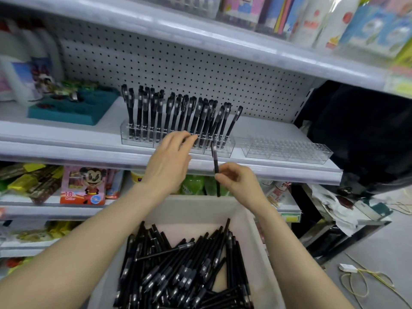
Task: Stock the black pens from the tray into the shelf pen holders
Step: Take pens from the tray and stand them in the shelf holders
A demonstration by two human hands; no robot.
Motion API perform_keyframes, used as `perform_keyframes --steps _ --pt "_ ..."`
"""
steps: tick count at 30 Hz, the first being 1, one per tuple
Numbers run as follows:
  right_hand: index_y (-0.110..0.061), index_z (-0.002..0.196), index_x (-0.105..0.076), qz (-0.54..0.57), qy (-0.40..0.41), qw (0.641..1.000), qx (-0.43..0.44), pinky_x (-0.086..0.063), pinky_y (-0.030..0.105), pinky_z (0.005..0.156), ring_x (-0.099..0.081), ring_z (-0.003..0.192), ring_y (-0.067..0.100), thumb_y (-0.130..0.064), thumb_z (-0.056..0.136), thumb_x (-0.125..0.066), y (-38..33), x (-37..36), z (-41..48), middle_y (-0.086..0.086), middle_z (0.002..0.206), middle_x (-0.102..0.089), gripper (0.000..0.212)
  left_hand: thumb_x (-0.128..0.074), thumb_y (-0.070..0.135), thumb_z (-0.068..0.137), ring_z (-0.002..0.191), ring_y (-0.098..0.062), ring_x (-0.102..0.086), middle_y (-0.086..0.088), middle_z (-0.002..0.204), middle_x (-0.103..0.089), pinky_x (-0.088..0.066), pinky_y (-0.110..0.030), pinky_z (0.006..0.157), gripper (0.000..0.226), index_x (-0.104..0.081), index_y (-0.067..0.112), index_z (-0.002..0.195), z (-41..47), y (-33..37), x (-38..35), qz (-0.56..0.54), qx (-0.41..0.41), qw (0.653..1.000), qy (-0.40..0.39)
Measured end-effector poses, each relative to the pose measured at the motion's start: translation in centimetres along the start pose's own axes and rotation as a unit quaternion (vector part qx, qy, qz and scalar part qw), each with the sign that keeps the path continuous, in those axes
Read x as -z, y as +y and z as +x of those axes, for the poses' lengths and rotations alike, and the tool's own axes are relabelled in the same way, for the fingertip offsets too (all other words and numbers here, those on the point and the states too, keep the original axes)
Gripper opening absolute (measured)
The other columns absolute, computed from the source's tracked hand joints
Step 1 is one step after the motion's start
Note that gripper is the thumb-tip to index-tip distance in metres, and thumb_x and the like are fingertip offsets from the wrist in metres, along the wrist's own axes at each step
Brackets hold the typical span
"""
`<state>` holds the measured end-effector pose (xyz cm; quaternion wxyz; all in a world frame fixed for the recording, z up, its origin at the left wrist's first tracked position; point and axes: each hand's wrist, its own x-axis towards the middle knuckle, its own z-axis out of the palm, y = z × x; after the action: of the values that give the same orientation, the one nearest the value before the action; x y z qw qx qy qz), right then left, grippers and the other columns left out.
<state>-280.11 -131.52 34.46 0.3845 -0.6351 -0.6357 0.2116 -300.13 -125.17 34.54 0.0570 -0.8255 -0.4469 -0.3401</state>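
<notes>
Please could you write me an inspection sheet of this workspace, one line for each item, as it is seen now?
Surface: white shelf with pegboard back.
Job's things: filled pen holder with upright black pens; empty pen holder to its right; tray of loose black pens below.
Clutter: teal tray with small items, at the left of the shelf.
Hands: left hand reaches to the filled pen holder, grip unclear; right hand pinches the held pen, upright.
Cables: yellow cord on the floor, right.
Surroundings: stocked shelves above and below; plastic wrappings at lower right.
</notes>
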Motion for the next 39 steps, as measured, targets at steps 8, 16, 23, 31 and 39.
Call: perform_keyframes --steps 8,16,23,31,39 --pt "-0.011 0.1 -0.064 0.083 0.156 0.984 0.017 -0.054 0.022 0.059 -0.066 0.069 0.014 -0.017 0.095 -0.061 -3.5 4.2 5.4 0.009 0.08 -0.07 0.008 -0.069 0.018 0.085 0.133 -0.033 -0.037 -0.012 0.142 -0.045 -0.033 -0.047 0.112 0.065 -0.042 0.012 0.143 0.8 -1.6 -1.8 0.073 -0.002 0.997 -0.027" --pt "-0.016 0.09 -0.063 0.017 0.22 0.975 0.038 -0.059 0.036 0.071 -0.069 0.065 0.01 -0.025 0.095 -0.06 -5.1 2.9 9.9 0.001 0.072 -0.07 0.011 -0.071 0.02 0.082 0.128 -0.032 -0.04 -0.011 0.138 -0.048 -0.032 -0.049 0.112 0.067 -0.043 0.014 0.142 1.0 -1.6 -2.0 0.094 0.001 0.995 -0.026" --pt "-0.011 0.088 -0.067 -0.115 0.148 0.982 0.013 -0.042 0.028 0.064 -0.059 0.071 0.02 -0.026 0.094 -0.063 -3.1 0.6 10.5 0.001 0.071 -0.064 0.017 -0.07 0.02 0.083 0.129 -0.031 -0.039 -0.01 0.14 -0.047 -0.03 -0.049 0.113 0.067 -0.041 0.015 0.144 1.0 -1.8 -2.1 0.094 -0.002 0.995 -0.025" --pt "-0.01 0.085 -0.065 -0.133 0.152 0.979 -0.003 -0.035 0.024 0.066 -0.052 0.07 0.018 -0.021 0.095 -0.061 -3.6 0.0 10.0 0.004 0.071 -0.06 0.015 -0.069 0.022 0.083 0.132 -0.03 -0.036 -0.009 0.143 -0.043 -0.027 -0.048 0.115 0.071 -0.037 0.016 0.146 1.0 -1.6 -2.1 0.101 0.007 0.994 -0.038" --pt "-0.003 0.091 -0.071 -0.121 0.162 0.979 -0.012 -0.053 0.036 0.077 -0.065 0.08 0.026 -0.018 0.092 -0.065 -3.7 0.0 9.8 0.011 0.078 -0.07 0.016 -0.068 0.023 0.084 0.142 -0.024 -0.025 -0.004 0.152 -0.03 -0.012 -0.042 0.121 0.081 -0.023 0.021 0.151 0.9 -1.3 -1.7 0.098 0.015 0.993 -0.061"
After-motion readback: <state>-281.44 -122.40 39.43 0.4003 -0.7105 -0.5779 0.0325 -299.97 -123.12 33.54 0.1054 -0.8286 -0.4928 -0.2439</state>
